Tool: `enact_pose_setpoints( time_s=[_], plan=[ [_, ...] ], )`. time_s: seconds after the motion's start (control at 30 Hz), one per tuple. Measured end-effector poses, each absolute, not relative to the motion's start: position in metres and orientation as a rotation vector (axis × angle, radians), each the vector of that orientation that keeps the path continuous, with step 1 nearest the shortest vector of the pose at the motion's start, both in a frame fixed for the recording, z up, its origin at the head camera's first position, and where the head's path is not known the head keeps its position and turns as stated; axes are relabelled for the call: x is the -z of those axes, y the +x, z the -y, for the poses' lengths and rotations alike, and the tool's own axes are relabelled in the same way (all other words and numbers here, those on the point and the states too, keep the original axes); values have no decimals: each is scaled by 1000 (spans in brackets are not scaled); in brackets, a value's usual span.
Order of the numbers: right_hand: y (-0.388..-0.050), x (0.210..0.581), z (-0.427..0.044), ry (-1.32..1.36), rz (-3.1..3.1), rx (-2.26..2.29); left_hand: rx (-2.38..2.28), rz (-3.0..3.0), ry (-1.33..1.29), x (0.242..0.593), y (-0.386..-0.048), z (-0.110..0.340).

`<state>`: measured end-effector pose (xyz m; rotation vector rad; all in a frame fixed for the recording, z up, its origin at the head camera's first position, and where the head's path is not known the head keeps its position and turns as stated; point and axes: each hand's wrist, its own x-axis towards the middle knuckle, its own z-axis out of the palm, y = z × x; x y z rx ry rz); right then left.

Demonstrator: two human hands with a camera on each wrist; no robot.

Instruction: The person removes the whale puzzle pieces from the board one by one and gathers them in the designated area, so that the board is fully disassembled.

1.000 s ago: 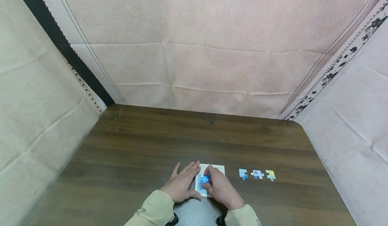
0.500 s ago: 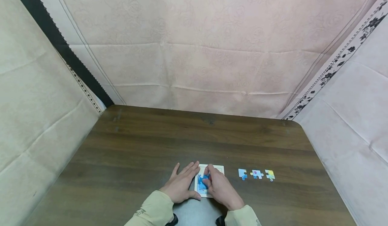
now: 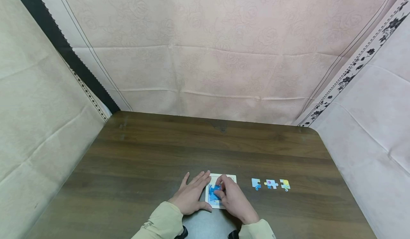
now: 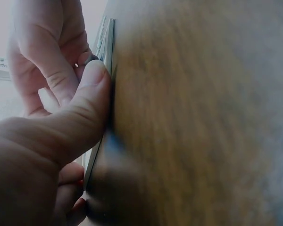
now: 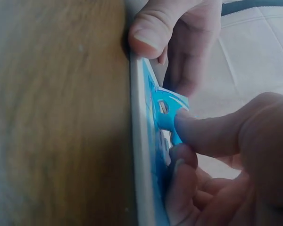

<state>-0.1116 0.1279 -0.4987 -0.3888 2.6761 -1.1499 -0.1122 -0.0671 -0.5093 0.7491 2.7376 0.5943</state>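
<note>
A small white-framed puzzle board [image 3: 218, 207] lies near the front of the table, with blue pieces in its left part. My left hand [image 3: 192, 196] rests spread at its left edge, fingers straight, thumb at the near corner. Between thumb and fingers my right hand [image 3: 236, 200] pinches a blue puzzle piece [image 5: 169, 113], which stands tilted up from the board in the right wrist view. The right fingers hide much of the board's right side. To the right, three loose pieces lie in a row: a blue one [image 3: 256, 182], a light blue one [image 3: 272, 184] and a yellow-blue one [image 3: 284, 184].
The brown wooden table [image 3: 179, 143] extends behind and to both sides of the board. A grey surface [image 3: 206, 224] shows between the forearms at the front. Pale patterned cloth [image 3: 224, 71] hangs behind the table, with more cloth at left and right.
The blue piece in my right fingers has shifted slightly over the board, and those fingers have moved a little. My left hand has stayed in place.
</note>
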Motion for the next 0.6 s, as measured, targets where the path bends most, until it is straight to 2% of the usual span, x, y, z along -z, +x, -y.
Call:
enact_pose_setpoints(
  time_s=[0.6],
  plan=[
    [-110, 496, -142, -352, -2537, 1248, -579, -2735, 722, 511, -113, 65]
  ],
)
